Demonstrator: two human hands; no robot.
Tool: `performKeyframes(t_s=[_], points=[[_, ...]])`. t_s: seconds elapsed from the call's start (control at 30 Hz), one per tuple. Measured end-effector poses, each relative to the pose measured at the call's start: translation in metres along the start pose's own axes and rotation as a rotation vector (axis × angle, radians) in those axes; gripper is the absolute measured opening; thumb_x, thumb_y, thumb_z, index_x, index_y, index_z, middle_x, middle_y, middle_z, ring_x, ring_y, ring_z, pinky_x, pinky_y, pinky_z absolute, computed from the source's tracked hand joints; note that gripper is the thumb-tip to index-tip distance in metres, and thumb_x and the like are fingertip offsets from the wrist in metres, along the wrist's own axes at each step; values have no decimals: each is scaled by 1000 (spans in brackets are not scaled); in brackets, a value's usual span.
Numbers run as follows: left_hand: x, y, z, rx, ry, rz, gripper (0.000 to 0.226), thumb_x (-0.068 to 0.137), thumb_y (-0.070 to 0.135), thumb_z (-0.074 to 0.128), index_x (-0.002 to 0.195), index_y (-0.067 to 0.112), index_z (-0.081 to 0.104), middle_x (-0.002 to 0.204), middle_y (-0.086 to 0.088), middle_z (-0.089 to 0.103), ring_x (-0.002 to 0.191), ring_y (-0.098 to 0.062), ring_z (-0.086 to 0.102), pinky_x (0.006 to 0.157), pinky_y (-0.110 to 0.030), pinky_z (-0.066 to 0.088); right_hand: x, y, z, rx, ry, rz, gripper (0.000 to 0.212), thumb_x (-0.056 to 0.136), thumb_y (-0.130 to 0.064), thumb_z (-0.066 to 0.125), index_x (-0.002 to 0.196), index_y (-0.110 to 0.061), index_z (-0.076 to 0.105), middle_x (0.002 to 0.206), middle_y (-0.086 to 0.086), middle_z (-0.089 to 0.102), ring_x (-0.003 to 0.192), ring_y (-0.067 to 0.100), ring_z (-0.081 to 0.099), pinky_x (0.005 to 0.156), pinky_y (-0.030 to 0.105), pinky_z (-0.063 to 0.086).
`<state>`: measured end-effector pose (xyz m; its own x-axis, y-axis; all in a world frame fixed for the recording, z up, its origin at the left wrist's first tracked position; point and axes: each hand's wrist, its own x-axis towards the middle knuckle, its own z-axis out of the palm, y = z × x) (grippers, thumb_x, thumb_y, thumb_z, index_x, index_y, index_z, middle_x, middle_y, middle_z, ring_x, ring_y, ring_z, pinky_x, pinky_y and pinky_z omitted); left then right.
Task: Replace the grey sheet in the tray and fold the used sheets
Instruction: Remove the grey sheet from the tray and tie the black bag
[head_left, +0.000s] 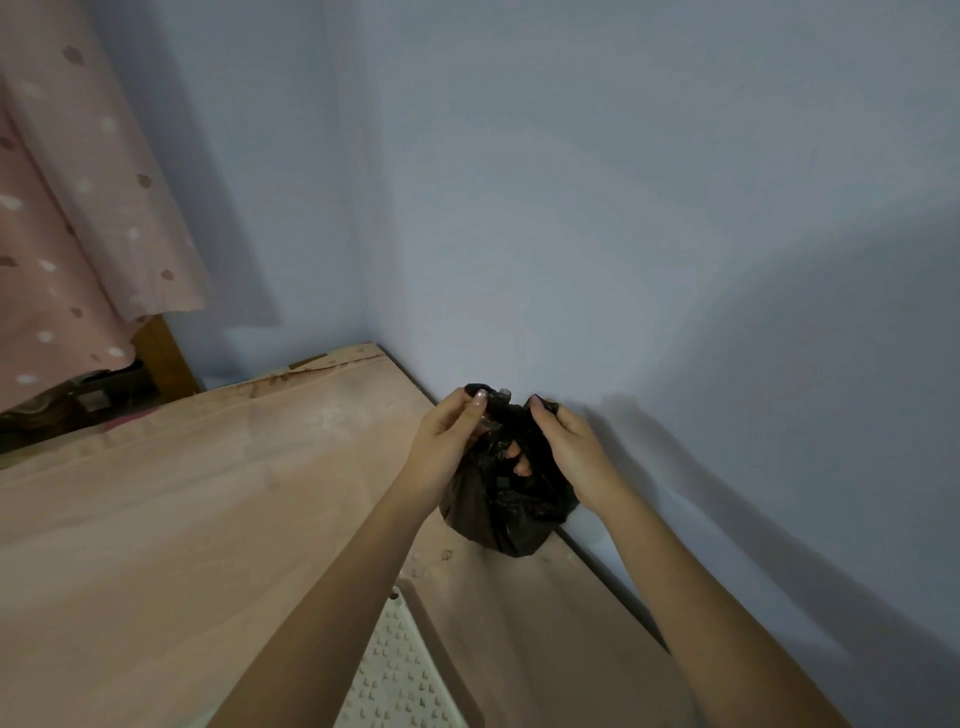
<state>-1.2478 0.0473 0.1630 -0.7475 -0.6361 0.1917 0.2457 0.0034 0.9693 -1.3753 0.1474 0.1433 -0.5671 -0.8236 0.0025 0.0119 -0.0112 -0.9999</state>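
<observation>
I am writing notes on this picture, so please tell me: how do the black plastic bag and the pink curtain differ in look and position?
The black plastic bag is dark, plain and crinkled; the pink curtain is pale with light and dark spots and hangs in long folds. The bag is bunched into a lump near the right wall, with the left hand and right hand on its top; the curtain hangs untouched at far left. Both are soft, flexible material.

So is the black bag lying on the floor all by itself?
No, the left hand and the right hand both grip the top of the black bag near the blue wall.
</observation>
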Motion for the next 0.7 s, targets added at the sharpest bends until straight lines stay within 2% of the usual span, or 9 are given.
performKeyframes(t_s=[0.1,0.2,0.33,0.5,0.6,0.63,0.7], points=[[-1,-2,-3,-18,-68,-55,26,97,21,48,89,-1,57,80,-14,56,77,-25,55,70,-26,47,2,-2,-5,-17,63,17,34,92,-47,53,81,-17,66,67,8,67,56,20,62,55,27,52],[-2,-3,-4,-41,-117,-101,31,96,20,50,91,-10,54,86,-17,53,83,-26,52,73,-26,46,5,-6,-10,-62,104,11,36,91,-48,54,72,-19,63,64,5,65,54,21,61,56,30,51],[-3,-2,-4,44,-177,-130,32,93,21,56,85,-10,58,85,-12,56,84,-19,57,77,-25,45,7,-8,-11,-63,99,11,39,90,-50,55,76,-14,59,72,9,61,63,26,61,66,36,50],[-4,-5,-5,156,-183,-140,30,93,26,56,80,2,69,83,5,63,86,-7,61,76,-12,44,6,-8,-15,-122,96,-22,39,90,-49,54,72,-14,57,75,7,54,75,25,56,82,54,49],[-3,-7,-3,193,-172,-154,32,93,31,55,90,8,76,93,10,69,96,0,63,80,-6,42,3,-8,-16,-173,99,-37,37,90,-50,53,70,-19,59,72,5,53,72,19,53,74,44,46],[-2,-9,-2,216,-168,-139,28,92,32,57,88,12,77,91,14,70,95,3,63,79,-4,42,2,-8,-16,-182,97,-44,38,91,-49,53,70,-18,59,72,5,53,71,18,53,73,38,44],[-1,-12,-1,261,-148,-86,17,86,28,67,83,15,77,85,11,71,88,-1,65,78,-10,47,2,-8,-16,-186,93,-47,41,91,-48,54,73,-11,59,73,7,53,71,18,52,72,34,42]])
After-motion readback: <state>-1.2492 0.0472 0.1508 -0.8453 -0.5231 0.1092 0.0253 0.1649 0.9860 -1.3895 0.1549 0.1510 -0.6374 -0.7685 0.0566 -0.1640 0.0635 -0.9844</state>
